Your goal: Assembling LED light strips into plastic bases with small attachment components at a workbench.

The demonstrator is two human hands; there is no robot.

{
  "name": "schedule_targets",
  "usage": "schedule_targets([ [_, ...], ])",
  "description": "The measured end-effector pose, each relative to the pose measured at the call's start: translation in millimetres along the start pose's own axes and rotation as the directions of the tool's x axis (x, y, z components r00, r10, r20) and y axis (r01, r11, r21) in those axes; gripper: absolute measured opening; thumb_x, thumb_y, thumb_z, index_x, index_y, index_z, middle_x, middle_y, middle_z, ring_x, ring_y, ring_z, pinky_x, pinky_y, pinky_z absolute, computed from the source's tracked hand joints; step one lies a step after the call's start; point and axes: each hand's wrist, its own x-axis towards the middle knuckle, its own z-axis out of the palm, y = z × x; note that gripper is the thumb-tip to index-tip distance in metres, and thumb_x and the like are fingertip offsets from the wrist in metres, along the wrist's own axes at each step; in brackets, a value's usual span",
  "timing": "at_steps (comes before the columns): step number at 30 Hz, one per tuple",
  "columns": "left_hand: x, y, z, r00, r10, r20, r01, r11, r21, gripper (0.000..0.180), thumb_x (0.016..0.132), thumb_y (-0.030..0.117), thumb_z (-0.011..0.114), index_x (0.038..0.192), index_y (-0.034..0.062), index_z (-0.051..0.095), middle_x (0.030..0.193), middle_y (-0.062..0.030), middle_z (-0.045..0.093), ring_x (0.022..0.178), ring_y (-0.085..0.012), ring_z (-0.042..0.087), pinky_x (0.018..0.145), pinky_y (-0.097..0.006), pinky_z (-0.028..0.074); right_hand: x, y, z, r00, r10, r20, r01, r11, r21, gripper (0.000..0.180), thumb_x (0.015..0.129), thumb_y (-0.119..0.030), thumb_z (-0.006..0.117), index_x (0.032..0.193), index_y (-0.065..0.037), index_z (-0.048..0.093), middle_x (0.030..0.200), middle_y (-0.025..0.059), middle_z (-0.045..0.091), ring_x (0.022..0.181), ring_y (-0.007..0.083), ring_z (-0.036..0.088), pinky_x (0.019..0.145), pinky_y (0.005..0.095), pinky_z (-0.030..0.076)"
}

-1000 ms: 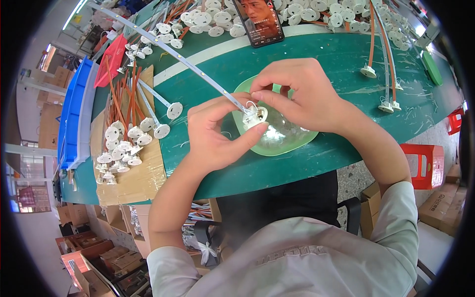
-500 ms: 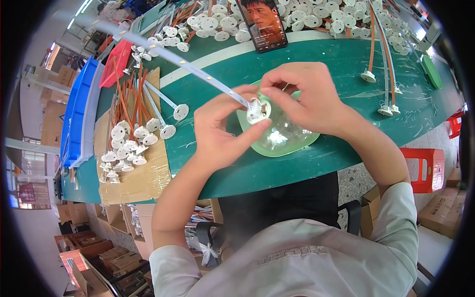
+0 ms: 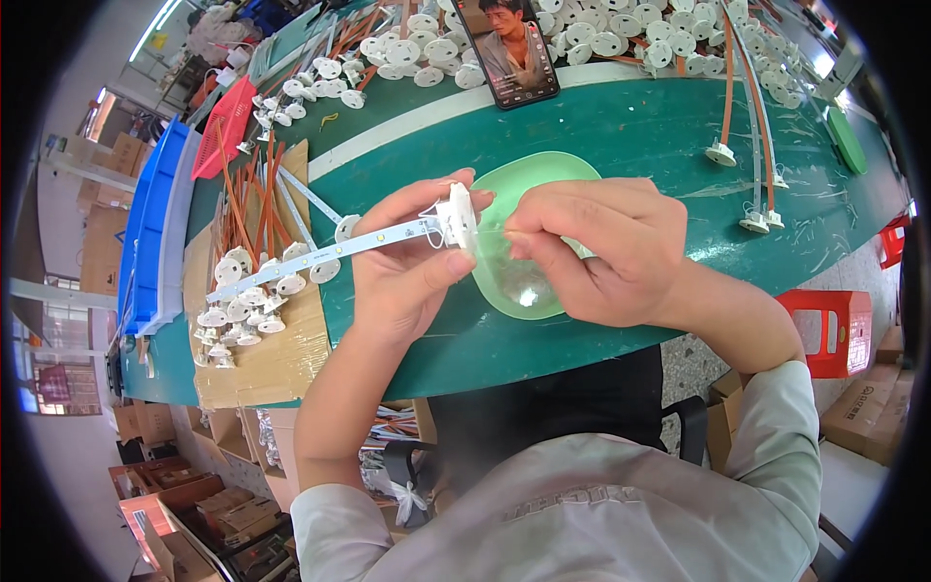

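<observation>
My left hand (image 3: 407, 267) grips a white round end cap (image 3: 458, 215) fixed to a long white strip with small yellow dots (image 3: 320, 254), which runs out to the left. My right hand (image 3: 606, 250) is just to the right of the cap, its thumb and forefinger pinched together on something too small to make out. Both hands hover over a shallow light-green bowl (image 3: 529, 175) standing on the green table (image 3: 621, 121).
On brown cardboard (image 3: 257, 364) at the left lies a pile of strips with white caps (image 3: 242, 301). Behind it are a blue bin (image 3: 155, 223) and a red basket (image 3: 228, 126). A phone (image 3: 506, 48) leans at the back among white caps. A red stool (image 3: 834, 330) stands at right.
The strip has swung down from pointing far back-left to lying nearly level toward the left. Both hands have moved slightly, the cap now turned edge-on in my left fingers.
</observation>
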Motion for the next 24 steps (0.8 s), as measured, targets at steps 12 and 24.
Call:
schedule_targets([
  [12,-2.0,-0.5,0.4,0.999,-0.042,-0.007,0.042,0.998,-0.042,0.056,0.075,-0.007,0.078,0.127,0.0044,0.059,0.133,-0.0218,0.057,0.122,-0.0391,0.057,0.107,-0.051,0.045,-5.8,2.3,7.1,1.0,-0.009,0.006,0.009,1.0,0.003,0.014,0.075,0.003,0.074,0.087,-0.002,0.066,0.077,0.0076,0.069,0.062,0.0197,0.068,0.052,0.0264,0.052],
  [24,-4.5,-7.8,2.1,1.0,-0.018,0.024,0.019,0.999,-0.046,0.05,0.078,-0.008,0.076,0.124,0.0022,0.06,0.13,-0.0217,0.06,0.119,-0.0321,0.061,0.104,-0.045,0.049,-11.2,-0.4,12.0,0.999,-0.014,0.052,0.015,1.0,-0.014,0.018,0.074,0.004,0.073,0.09,-0.002,0.068,0.083,0.0106,0.072,0.063,0.0215,0.068,0.052,0.0288,0.053],
])
